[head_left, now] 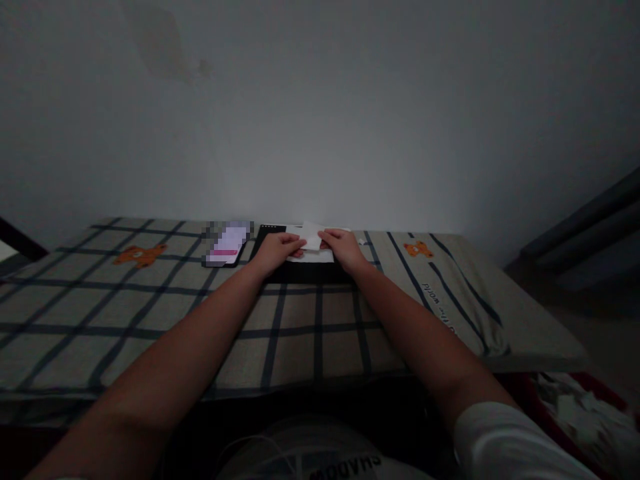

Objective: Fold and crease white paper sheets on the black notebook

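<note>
A small piece of white paper is pinched between my two hands. My left hand has its thumb and fingers closed on the paper's left edge. On the opposite edge, the fingers of my right hand are closed in the same way. Beneath them lies a flat black item, perhaps a board or folder, with a row of light marks at its upper left corner. A white sheet rests on it, partly covered by my hands and the paper.
A phone with a lit, partly blurred screen lies left of the black item. A checked cloth with bear prints covers the table, which meets a pale wall. Below its right end stands a red bin holding crumpled white paper.
</note>
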`<state>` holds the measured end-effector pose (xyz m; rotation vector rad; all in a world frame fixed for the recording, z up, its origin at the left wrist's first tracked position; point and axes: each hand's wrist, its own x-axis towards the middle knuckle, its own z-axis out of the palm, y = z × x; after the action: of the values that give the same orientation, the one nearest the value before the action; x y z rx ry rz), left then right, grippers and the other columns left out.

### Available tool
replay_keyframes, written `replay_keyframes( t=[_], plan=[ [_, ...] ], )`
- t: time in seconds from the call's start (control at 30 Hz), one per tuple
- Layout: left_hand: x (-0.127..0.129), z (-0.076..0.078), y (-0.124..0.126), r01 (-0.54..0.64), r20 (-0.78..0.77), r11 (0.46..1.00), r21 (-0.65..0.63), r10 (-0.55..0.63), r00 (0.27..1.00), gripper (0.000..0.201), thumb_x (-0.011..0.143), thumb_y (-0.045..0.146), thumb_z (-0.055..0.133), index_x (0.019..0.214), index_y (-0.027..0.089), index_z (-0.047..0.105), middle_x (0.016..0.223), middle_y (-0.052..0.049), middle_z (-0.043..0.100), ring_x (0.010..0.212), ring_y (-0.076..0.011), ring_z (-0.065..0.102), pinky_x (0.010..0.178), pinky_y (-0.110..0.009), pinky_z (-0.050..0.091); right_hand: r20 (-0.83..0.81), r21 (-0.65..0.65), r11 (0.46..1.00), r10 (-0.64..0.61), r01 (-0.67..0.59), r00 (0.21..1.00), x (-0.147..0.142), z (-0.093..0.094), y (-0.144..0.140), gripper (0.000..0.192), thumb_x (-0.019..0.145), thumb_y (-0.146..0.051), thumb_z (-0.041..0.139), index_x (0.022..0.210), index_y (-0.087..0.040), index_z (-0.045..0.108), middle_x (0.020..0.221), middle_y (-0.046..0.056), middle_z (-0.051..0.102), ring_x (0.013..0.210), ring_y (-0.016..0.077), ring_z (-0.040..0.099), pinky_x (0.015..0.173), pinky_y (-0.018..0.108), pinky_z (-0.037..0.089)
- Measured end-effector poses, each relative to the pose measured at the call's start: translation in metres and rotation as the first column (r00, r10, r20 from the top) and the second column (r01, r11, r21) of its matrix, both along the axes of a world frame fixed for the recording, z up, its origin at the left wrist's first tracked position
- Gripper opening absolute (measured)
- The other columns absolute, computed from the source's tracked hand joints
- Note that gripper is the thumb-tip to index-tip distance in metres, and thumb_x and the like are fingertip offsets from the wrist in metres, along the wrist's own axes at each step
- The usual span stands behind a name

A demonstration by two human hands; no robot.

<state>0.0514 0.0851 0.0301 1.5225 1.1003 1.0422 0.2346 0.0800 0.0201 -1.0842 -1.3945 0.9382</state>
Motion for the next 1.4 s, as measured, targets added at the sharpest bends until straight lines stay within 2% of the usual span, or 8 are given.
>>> replay_keyframes(
  t=[0.23, 0.4, 0.57, 0.7, 0.87, 1.17, 1.3, 1.4],
  plan=[
    [0.000, 0.002, -0.003, 0.004, 0.002, 1.000, -0.008, -0.004, 1.000, 0.018, 0.074, 0.028, 0.071, 0.082, 0.011, 0.071, 0.072, -0.004, 0.070, 0.059, -0.0097, 0.060, 0.067, -0.024, 0.050, 0.002, -0.014, 1.000, -0.026, 0.026, 1.000, 0.000, -0.003, 0.002, 0.027, 0.073, -0.043, 0.063, 0.070, -0.016, 0.065, 0.067, 0.002, 0.063, 0.067, 0.0140, 0.057, 0.066, 0.028, 0.044],
    [-0.001, -0.001, -0.001, 0.064, -0.030, 0.998, -0.030, -0.064, 0.997, 0.026, 0.071, 0.038, 0.073, 0.077, 0.013, 0.070, 0.071, -0.004, 0.069, 0.060, -0.0097, 0.059, 0.067, -0.024, 0.049, -0.083, -0.026, 1.000, -0.016, 0.014, 0.996, 0.000, -0.006, 0.005, 0.027, 0.070, -0.042, 0.066, 0.072, -0.015, 0.067, 0.070, 0.002, 0.065, 0.067, 0.0142, 0.059, 0.068, 0.029, 0.046],
    [-0.003, -0.004, 0.003, 0.119, -0.100, 0.992, 0.034, -0.115, 0.988, 0.026, 0.074, 0.039, 0.068, 0.070, 0.014, 0.068, 0.065, -0.003, 0.066, 0.056, -0.0105, 0.055, 0.061, -0.024, 0.046, -0.124, -0.020, 1.000, -0.018, 0.015, 0.992, 0.000, -0.007, 0.006, 0.025, 0.069, -0.040, 0.069, 0.073, -0.016, 0.068, 0.069, 0.001, 0.066, 0.064, 0.0119, 0.059, 0.067, 0.027, 0.047],
    [-0.003, 0.001, 0.001, 0.037, -0.112, 0.995, 0.088, -0.027, 0.993, 0.021, 0.073, 0.034, 0.067, 0.066, 0.015, 0.064, 0.060, -0.001, 0.061, 0.054, -0.0110, 0.053, 0.059, -0.024, 0.044, -0.151, -0.037, 0.999, 0.008, -0.013, 0.989, -0.001, -0.007, 0.006, 0.020, 0.070, -0.035, 0.069, 0.070, -0.015, 0.067, 0.066, 0.001, 0.066, 0.062, 0.0110, 0.060, 0.068, 0.026, 0.049],
    [-0.003, 0.001, 0.001, -0.103, -0.033, 0.986, 0.132, 0.108, 0.994, 0.019, 0.072, 0.034, 0.065, 0.074, 0.015, 0.063, 0.066, -0.001, 0.062, 0.059, -0.0118, 0.055, 0.060, -0.023, 0.042, -0.178, -0.125, 0.990, 0.041, -0.064, 0.983, -0.003, -0.007, 0.006, 0.013, 0.072, -0.027, 0.069, 0.072, -0.014, 0.067, 0.067, 0.002, 0.067, 0.061, 0.0100, 0.061, 0.069, 0.025, 0.050],
    [-0.009, -0.001, 0.006, -0.035, -0.250, 0.970, 0.241, 0.097, 0.963, 0.022, 0.075, 0.035, 0.064, 0.067, 0.015, 0.064, 0.056, 0.000, 0.058, 0.052, -0.0109, 0.049, 0.053, -0.023, 0.035, -0.082, -0.069, 0.997, 0.026, -0.031, 0.996, 0.008, -0.010, 0.013, 0.016, 0.073, -0.027, 0.068, 0.083, -0.015, 0.070, 0.080, 0.003, 0.070, 0.061, 0.0090, 0.058, 0.065, 0.025, 0.048],
    [-0.008, -0.004, 0.007, -0.051, -0.191, 0.979, 0.197, 0.089, 0.978, 0.021, 0.074, 0.035, 0.067, 0.067, 0.015, 0.064, 0.057, 0.000, 0.059, 0.053, -0.0108, 0.049, 0.054, -0.023, 0.037, 0.000, -0.054, 0.999, -0.001, 0.001, 1.000, 0.012, -0.010, 0.014, 0.018, 0.072, -0.031, 0.069, 0.080, -0.015, 0.071, 0.070, 0.002, 0.068, 0.056, 0.0095, 0.057, 0.059, 0.024, 0.045],
    [-0.006, -0.004, 0.007, -0.073, -0.077, 0.990, 0.121, 0.082, 0.994, 0.022, 0.073, 0.036, 0.068, 0.067, 0.015, 0.065, 0.060, -0.001, 0.060, 0.055, -0.0106, 0.051, 0.056, -0.023, 0.039, -0.038, -0.062, 0.998, -0.027, 0.024, 0.999, 0.011, -0.009, 0.014, 0.017, 0.071, -0.030, 0.070, 0.080, -0.015, 0.070, 0.069, 0.002, 0.068, 0.056, 0.0096, 0.057, 0.058, 0.024, 0.044]
  ],
)
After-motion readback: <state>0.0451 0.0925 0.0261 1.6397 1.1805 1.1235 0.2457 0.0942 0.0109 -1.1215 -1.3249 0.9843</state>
